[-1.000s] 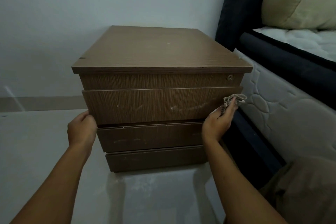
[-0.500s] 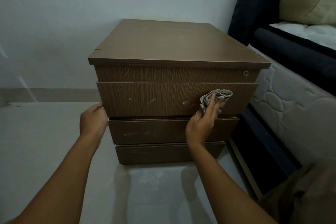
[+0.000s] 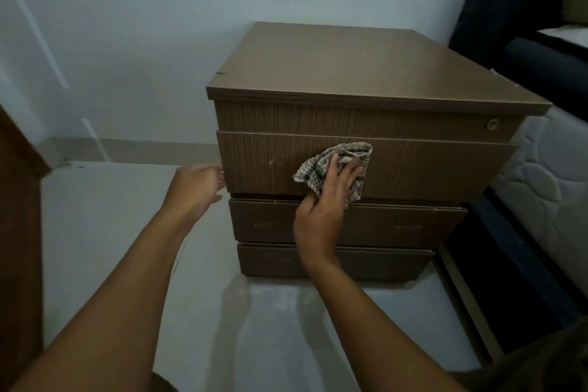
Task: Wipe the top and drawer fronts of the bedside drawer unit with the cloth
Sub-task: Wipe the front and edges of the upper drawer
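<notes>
While your left hand [image 3: 194, 188] has stayed open against the drawer unit's [image 3: 366, 79] left edge, your right hand [image 3: 327, 200] has swept the cloth [image 3: 337, 162], pinned under flat fingers, leftward to mid-front of the upper drawer [image 3: 429, 169]; the fronts below your hands look still unwiped

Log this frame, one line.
phase: wiping top drawer front | right hand: pressing cloth | left hand: at unit's left edge
</notes>
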A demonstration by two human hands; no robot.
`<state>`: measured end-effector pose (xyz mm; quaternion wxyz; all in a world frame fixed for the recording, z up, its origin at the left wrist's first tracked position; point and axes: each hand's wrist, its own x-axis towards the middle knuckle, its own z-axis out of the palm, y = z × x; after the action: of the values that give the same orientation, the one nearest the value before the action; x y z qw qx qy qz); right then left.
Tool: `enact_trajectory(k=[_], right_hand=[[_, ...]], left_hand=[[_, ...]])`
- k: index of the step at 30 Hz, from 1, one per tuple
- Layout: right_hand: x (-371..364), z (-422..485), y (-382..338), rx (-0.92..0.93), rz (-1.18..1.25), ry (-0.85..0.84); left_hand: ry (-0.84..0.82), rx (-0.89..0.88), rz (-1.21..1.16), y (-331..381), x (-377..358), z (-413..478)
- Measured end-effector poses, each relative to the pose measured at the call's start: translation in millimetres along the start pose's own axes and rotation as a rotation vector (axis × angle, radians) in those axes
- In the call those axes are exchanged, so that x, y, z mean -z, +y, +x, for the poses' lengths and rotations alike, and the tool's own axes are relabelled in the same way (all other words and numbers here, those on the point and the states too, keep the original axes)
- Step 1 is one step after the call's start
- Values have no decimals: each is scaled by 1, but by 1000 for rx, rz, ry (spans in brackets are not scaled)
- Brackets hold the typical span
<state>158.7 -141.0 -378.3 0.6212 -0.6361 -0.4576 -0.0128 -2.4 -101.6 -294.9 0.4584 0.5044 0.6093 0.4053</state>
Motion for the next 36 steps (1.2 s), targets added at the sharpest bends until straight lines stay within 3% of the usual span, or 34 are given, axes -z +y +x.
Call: enact_trajectory(k=[4,13,20,24,26,28,32,36], right_hand=[[-21,-11,-16,67,-21,-56],[-57,-26,-27,400,-135,-159],[-66,-38,-32,541,-88,-532],[-52,-51,-27,451,24,-841],[-39,-60,-24,387,78,-767],[-25,-63,-24,379,117,-586],[-18,-33,-50,484,72,-284],[-30,10,-68,688,-98,-289]], left_hand=[[-55,8,-1,10,9,1],[-79,-73,-53,28,21,6],[-34,-196,2,32,33,9],[-54,-216,6,33,33,7],[-64,-201,-3,33,34,8],[-66,-192,-16,32,35,9],[-67,-200,20,32,37,8],[-118,-166,-68,32,42,7]])
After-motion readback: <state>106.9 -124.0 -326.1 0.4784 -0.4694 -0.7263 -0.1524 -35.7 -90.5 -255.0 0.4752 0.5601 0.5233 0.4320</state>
